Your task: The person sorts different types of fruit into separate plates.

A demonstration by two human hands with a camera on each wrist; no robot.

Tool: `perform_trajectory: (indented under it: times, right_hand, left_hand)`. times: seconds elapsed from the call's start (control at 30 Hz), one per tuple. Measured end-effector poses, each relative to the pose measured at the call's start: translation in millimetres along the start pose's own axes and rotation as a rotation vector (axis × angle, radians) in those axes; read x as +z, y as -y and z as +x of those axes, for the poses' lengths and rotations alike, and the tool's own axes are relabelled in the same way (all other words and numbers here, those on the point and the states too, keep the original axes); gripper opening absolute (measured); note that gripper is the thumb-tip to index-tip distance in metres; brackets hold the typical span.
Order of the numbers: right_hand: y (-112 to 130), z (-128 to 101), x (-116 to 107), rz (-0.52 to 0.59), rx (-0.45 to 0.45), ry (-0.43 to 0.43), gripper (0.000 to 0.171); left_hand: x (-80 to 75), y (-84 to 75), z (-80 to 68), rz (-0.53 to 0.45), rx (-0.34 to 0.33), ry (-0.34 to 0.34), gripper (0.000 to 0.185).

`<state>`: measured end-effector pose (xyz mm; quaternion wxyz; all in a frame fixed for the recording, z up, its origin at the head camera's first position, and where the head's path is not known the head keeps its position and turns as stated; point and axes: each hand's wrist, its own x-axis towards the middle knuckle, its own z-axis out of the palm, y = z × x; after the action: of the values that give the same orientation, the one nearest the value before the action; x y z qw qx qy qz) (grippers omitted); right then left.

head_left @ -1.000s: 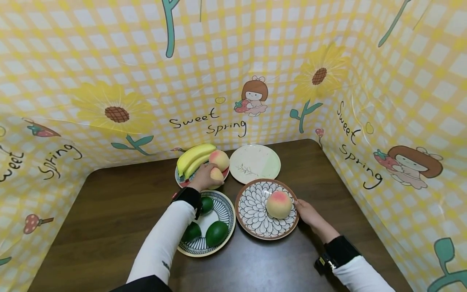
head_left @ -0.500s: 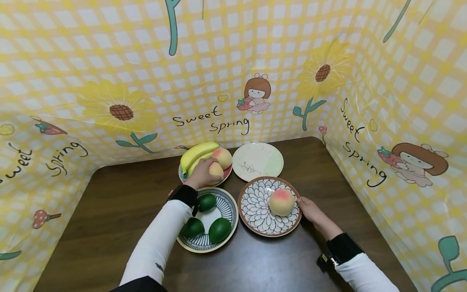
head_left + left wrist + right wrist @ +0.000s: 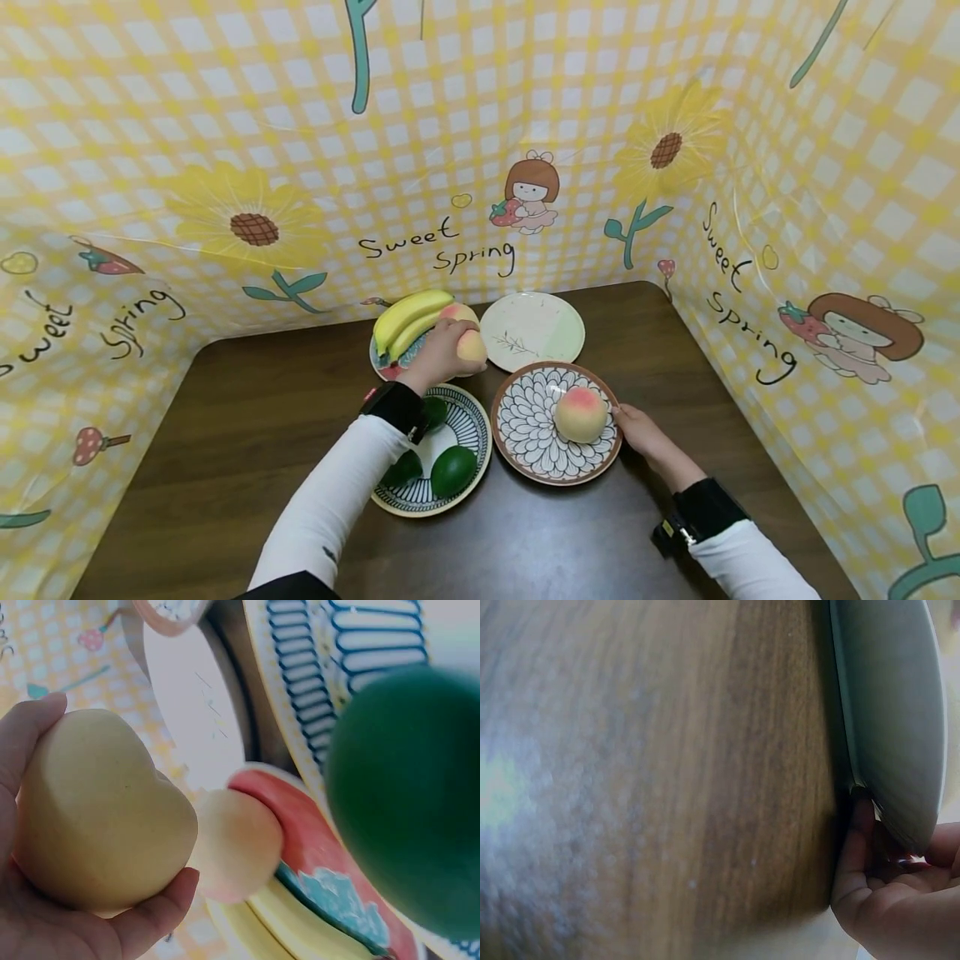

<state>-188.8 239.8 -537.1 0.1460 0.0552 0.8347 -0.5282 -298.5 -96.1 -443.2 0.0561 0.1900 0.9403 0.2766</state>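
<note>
My left hand [image 3: 444, 350] grips a pale peach [image 3: 472, 344] and holds it just above the right side of a red-rimmed plate [image 3: 384, 365]. In the left wrist view this peach [image 3: 97, 817] fills my palm. On that plate lie bananas [image 3: 408, 317] and a second peach [image 3: 454, 312]. My right hand [image 3: 633, 427] holds the right rim of a brown flower-pattern plate [image 3: 525, 454], on which another peach [image 3: 580, 414] sits. The right wrist view shows my fingers [image 3: 855, 855] curled under the plate's rim [image 3: 885, 712].
A striped plate [image 3: 470, 421] with green avocados [image 3: 452, 471] lies under my left forearm. A white and green plate [image 3: 532, 329] stands bare at the back. Yellow checked walls close in the brown table [image 3: 225, 433] on three sides.
My left hand has lifted the peach off the red-rimmed plate and carried it a little to the right. The right hand has kept its hold on the flower-pattern plate.
</note>
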Motion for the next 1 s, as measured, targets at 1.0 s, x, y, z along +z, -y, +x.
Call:
perform_trajectory:
  times: [1.0]
  right_hand:
    - [0, 0, 0, 0.017, 0.030, 0.018, 0.049]
  left_hand:
    - [74.3, -67.4, 21.6, -0.022, 0.118, 0.054, 0.063]
